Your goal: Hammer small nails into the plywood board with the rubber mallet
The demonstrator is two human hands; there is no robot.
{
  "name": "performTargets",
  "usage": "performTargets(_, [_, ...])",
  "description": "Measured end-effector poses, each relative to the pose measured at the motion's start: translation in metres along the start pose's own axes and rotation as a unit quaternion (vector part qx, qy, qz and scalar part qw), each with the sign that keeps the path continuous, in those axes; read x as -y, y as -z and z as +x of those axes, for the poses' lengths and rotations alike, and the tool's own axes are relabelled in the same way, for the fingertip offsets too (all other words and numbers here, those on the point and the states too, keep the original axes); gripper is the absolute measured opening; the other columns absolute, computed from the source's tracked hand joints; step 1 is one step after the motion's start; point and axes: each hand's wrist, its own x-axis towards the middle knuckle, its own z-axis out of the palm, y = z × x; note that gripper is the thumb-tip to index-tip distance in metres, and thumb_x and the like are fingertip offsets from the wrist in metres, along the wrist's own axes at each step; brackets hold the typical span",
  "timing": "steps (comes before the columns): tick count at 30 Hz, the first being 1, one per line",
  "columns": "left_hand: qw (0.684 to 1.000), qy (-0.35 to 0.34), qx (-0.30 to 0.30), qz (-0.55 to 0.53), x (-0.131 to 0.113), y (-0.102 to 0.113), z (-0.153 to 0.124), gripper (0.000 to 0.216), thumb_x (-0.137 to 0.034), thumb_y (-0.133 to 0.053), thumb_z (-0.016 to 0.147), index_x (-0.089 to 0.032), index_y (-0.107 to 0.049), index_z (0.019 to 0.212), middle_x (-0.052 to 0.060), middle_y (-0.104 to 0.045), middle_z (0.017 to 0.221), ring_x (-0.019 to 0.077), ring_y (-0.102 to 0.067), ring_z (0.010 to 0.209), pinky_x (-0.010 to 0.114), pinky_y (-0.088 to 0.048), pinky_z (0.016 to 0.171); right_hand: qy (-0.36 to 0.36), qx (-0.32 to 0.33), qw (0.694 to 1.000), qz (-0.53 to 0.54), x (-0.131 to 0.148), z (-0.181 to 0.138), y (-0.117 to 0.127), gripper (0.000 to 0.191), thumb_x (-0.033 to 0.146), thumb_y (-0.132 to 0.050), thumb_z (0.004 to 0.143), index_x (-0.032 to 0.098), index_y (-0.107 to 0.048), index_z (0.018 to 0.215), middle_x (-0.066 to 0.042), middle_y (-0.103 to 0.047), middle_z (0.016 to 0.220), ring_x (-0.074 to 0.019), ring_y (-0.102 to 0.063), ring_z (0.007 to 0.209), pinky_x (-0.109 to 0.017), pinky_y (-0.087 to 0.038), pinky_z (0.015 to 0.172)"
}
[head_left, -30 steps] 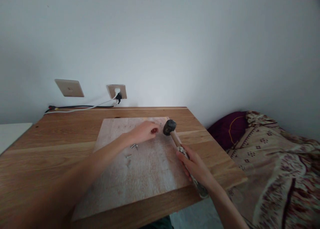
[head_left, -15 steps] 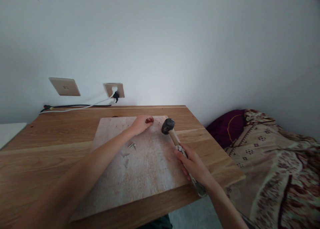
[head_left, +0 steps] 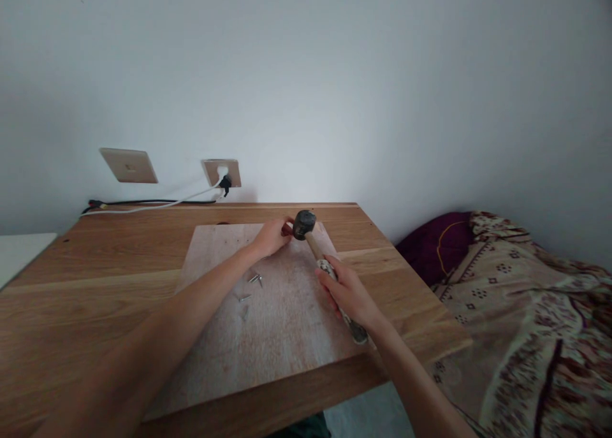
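Note:
My right hand [head_left: 345,292] is wrapped round the wooden handle of a hammer [head_left: 313,243]. Its dark head hovers just above the far edge of a pale plywood board [head_left: 282,323]. My left hand [head_left: 271,236] rests on the board right beside the hammer head, fingertips pinched together on something too small to make out. A few loose nails [head_left: 253,282] lie on the board near my left forearm.
The board lies on a wooden desk [head_left: 86,285] against a white wall. A wall socket [head_left: 221,173] with a white cable and a blank plate [head_left: 128,165] sit behind. A bed with a patterned blanket [head_left: 535,323] and dark pillow [head_left: 433,239] stands to the right.
My right hand has swung the hammer left and toward the far edge, so its head is now beside my left fingertips. My left hand moved to the board's far edge and stays there.

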Motion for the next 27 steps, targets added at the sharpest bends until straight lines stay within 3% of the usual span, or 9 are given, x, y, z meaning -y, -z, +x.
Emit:
performTargets(3, [0.996,-0.003,0.011,0.084,-0.008,0.018,-0.009,0.030,-0.010,-0.064,0.077,-0.015,-0.070,0.106,0.005,-0.076,0.087,0.0206,-0.071,0.080,0.030,-0.053,0.076,0.006,0.003,1.000,-0.011,0.001,0.005,-0.004,0.022,0.046,-0.054,0.097,0.025,-0.052,0.093,0.011,-0.046,0.047,-0.0099,-0.042,0.032,-0.018,-0.033,0.029])
performTargets(6, [0.980,-0.038,0.097,0.171,-0.019,0.042,-0.026,0.011,-0.020,-0.066,0.078,-0.018,-0.068,0.088,0.005,-0.072,0.086,0.0222,-0.068,0.080,0.031,-0.050,0.073,0.003,0.000,1.000,-0.015,-0.002,0.006,-0.006,0.025,0.047,-0.055,0.097,0.023,-0.057,0.104,0.011,-0.046,0.046,-0.0107,-0.043,0.032,-0.018,-0.033,0.029])
performTargets(8, [0.960,-0.060,0.168,0.215,-0.026,0.054,-0.040,0.013,-0.023,-0.069,0.076,-0.019,-0.068,0.088,0.006,-0.071,0.089,0.0233,-0.067,0.081,0.032,-0.050,0.073,-0.005,0.001,1.000,-0.016,-0.002,0.005,-0.007,0.031,0.047,-0.054,0.097,0.022,-0.057,0.114,0.012,-0.046,0.045,-0.0116,-0.044,0.031,-0.018,-0.034,0.029])
performTargets(10, [0.949,-0.069,0.190,0.243,-0.031,0.059,-0.053,0.018,-0.018,-0.069,0.074,-0.020,-0.069,0.092,0.007,-0.071,0.093,0.0245,-0.067,0.084,0.033,-0.049,0.076,-0.011,0.002,1.000,-0.012,-0.002,0.002,-0.006,0.032,0.047,-0.053,0.097,0.021,-0.057,0.116,0.011,-0.046,0.044,-0.0119,-0.043,0.031,-0.019,-0.034,0.029])
performTargets(14, [0.951,-0.091,0.163,0.245,-0.027,0.055,-0.063,0.021,-0.006,-0.061,0.075,-0.021,-0.069,0.087,0.007,-0.071,0.091,0.0243,-0.067,0.088,0.033,-0.049,0.080,-0.017,0.020,1.000,0.002,-0.003,-0.013,-0.004,0.031,0.049,-0.052,0.098,0.022,-0.055,0.112,0.011,-0.045,0.046,-0.0109,-0.040,0.032,-0.018,-0.031,0.028])
performTargets(18, [0.970,-0.105,0.109,0.189,-0.015,0.051,-0.051,0.016,-0.006,-0.060,0.078,-0.020,-0.067,0.079,0.005,-0.072,0.088,0.0221,-0.067,0.084,0.032,-0.050,0.079,-0.050,0.042,0.998,-0.002,-0.008,-0.029,-0.003,0.032,0.052,-0.057,0.096,0.024,-0.054,0.110,0.011,-0.043,0.050,-0.0112,-0.041,0.034,-0.019,-0.035,0.028])
performTargets(22, [0.994,-0.062,0.027,0.084,-0.004,0.042,-0.035,0.018,-0.008,-0.061,0.081,-0.019,-0.072,0.090,0.004,-0.077,0.090,0.0217,-0.071,0.087,0.032,-0.053,0.082,-0.059,0.040,0.997,-0.002,-0.011,-0.031,-0.004,0.032,0.054,-0.057,0.095,0.024,-0.054,0.104,0.011,-0.044,0.052,-0.0108,-0.041,0.035,-0.019,-0.034,0.028])
performTargets(27, [0.997,-0.012,-0.037,0.067,0.004,0.026,-0.026,0.017,-0.011,-0.064,0.083,-0.018,-0.076,0.093,0.007,-0.080,0.097,0.0234,-0.073,0.092,0.035,-0.055,0.088,-0.039,0.025,0.999,0.006,-0.005,-0.025,-0.002,0.032,0.055,-0.055,0.095,0.023,-0.052,0.097,0.011,-0.046,0.052,-0.0095,-0.040,0.035,-0.018,-0.035,0.028])
